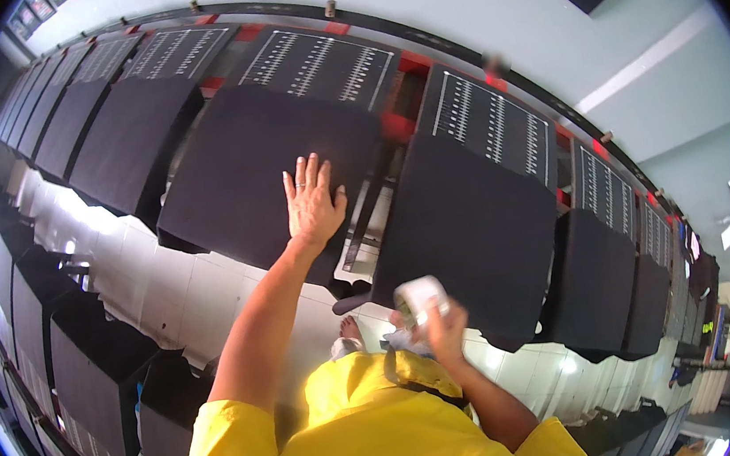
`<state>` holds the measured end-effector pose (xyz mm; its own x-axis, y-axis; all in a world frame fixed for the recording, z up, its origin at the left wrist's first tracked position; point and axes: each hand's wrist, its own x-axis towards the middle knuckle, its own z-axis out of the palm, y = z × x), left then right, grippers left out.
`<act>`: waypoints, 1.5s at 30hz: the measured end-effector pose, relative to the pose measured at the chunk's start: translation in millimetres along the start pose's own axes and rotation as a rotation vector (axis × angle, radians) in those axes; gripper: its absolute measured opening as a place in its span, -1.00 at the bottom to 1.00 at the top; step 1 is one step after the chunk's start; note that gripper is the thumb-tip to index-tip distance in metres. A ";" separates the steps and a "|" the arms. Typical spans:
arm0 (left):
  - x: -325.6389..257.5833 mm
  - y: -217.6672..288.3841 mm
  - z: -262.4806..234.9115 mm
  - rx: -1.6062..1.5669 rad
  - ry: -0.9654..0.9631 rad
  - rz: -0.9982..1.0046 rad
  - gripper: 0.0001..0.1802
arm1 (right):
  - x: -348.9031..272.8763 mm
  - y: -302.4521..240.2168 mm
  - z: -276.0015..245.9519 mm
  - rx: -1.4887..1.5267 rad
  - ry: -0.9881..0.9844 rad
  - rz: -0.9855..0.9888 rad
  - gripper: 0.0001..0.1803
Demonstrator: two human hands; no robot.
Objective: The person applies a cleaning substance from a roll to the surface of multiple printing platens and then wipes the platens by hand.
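My left hand (314,207) lies flat on a black garment (242,161), fingers stretched out and slightly apart. The garment is spread over a dark board (321,63) whose far end shows white ruler-like marks. In front of my body, my right hand (447,331) is closed round a white roll of tape (423,297). Motion blurs the roll a little, and it is held over the near edge of another black garment (472,226) on the board to the right.
Similar boards draped in black cloth (132,132) run in a long curved row to both sides, on a red and black frame (405,103). A second row (94,354) stands behind me at the left. White floor tiles (146,260) lie between the rows.
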<state>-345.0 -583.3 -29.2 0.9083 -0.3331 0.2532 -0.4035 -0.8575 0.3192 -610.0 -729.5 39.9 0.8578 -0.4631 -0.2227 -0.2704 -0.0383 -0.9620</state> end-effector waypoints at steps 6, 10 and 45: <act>0.4 1.5 2.9 0.020 0.008 0.022 -0.37 | 58.6 20.9 -109.2 0.221 0.439 0.001 -0.50; 0.2 2.0 5.0 0.009 0.014 0.033 -0.38 | 67.8 26.3 -115.6 0.209 0.442 0.048 -0.48; -0.1 1.7 3.8 0.038 -0.042 -0.050 -0.39 | 144.9 -3.4 -95.0 -0.105 0.457 -0.005 -0.46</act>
<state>-345.4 -586.2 -32.2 0.9312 -0.3053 0.1992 -0.3541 -0.8873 0.2954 -526.3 -880.5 26.0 0.5853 -0.8042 -0.1027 -0.3294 -0.1201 -0.9365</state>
